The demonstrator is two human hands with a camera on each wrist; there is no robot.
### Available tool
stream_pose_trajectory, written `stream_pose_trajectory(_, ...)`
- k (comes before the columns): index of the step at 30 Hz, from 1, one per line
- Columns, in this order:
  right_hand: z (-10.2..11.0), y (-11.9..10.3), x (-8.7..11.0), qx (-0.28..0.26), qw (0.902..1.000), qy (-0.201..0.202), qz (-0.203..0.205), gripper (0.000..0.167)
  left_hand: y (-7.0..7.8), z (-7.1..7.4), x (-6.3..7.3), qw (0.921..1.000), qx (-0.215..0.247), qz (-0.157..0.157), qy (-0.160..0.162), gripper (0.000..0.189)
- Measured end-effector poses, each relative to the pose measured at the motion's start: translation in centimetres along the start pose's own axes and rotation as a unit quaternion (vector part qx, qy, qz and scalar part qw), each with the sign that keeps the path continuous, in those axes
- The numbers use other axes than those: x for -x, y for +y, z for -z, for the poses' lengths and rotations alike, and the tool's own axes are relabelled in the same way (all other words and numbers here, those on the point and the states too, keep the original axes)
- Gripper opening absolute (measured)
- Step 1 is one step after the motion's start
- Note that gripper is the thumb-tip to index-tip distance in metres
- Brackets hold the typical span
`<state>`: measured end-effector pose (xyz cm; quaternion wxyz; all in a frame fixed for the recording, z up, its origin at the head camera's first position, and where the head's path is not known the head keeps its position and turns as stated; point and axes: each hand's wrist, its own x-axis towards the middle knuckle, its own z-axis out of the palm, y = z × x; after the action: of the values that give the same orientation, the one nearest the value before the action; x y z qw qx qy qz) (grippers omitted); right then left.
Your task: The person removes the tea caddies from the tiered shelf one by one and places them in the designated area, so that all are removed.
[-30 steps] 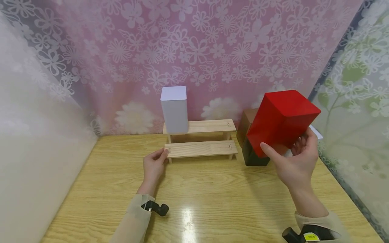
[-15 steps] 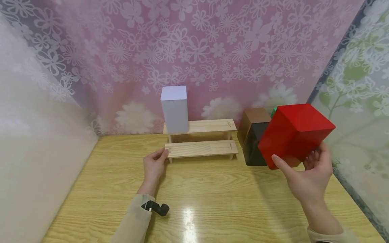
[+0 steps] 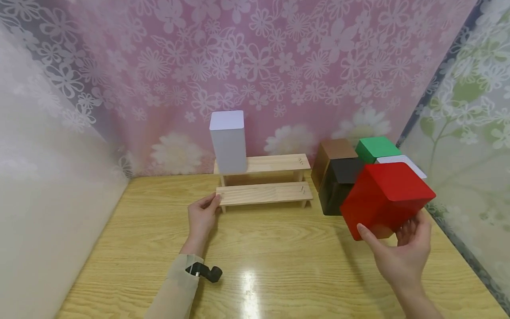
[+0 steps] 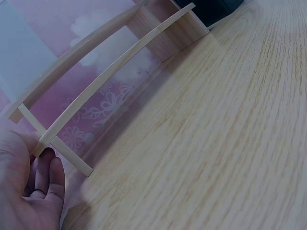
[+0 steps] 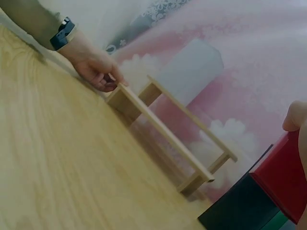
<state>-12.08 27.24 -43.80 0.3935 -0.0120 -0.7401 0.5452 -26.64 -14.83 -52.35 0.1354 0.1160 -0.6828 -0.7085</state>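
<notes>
A red box (image 3: 385,199) is held by my right hand (image 3: 404,257), thumb on its near face and fingers on the far right side. It is tilted and looks raised off the table, in front of a black box (image 3: 338,188). My left hand (image 3: 202,219) pinches the left end of the lower step of a two-step wooden rack (image 3: 264,193); in the left wrist view the thumb lies on top and fingers (image 4: 56,177) curl below. On the upper step, at its left end, a tall white box (image 3: 229,144) stands upright.
Behind the red box stand a brown box (image 3: 336,149), a green box (image 3: 377,147) and a white-topped thing (image 3: 402,163), partly hidden. A flowered pink curtain (image 3: 255,66) hangs behind the wooden table (image 3: 159,248).
My right hand has carried the red box down and to the right, toward me. The green and white tops behind it have come into view. The left hand keeps its place.
</notes>
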Motion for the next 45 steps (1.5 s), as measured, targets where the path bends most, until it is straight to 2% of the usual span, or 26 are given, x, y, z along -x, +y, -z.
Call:
stream_pose_trajectory(9,-0.5,2.9,2.4,0.027,0.9989,-0.026,-0.028,0.11,0.2,0.1,0.0,1.0,-0.007,0.001,0.001,0.03)
stream_pose_trajectory(16,-1.1,4.5,3.9,0.042,0.9979,-0.025,-0.043,0.11,0.2,-0.1,0.0,0.9999,-0.012,0.005,0.001,0.03)
stream_pose_trajectory(22,-1.4,5.8,4.6,0.05,0.9975,-0.031,-0.038,0.111,0.1,-0.1,0.0,0.9999,-0.009,0.006,0.001,0.031)
stream_pose_trajectory(32,-1.8,6.7,4.9,0.045,0.9967,-0.048,-0.047,0.111,0.0,0.0,0.0,1.0,0.0,0.002,0.0,0.029)
stream_pose_trajectory(40,-2.0,7.2,4.0,0.049,0.9944,-0.062,-0.07,0.113,0.0,0.1,0.0,0.9998,-0.016,-0.006,-0.004,0.028)
stream_pose_trajectory(45,-2.2,7.3,3.5,0.052,0.9934,-0.062,-0.082,0.114,0.0,0.2,0.0,0.9999,-0.008,-0.003,-0.011,0.029)
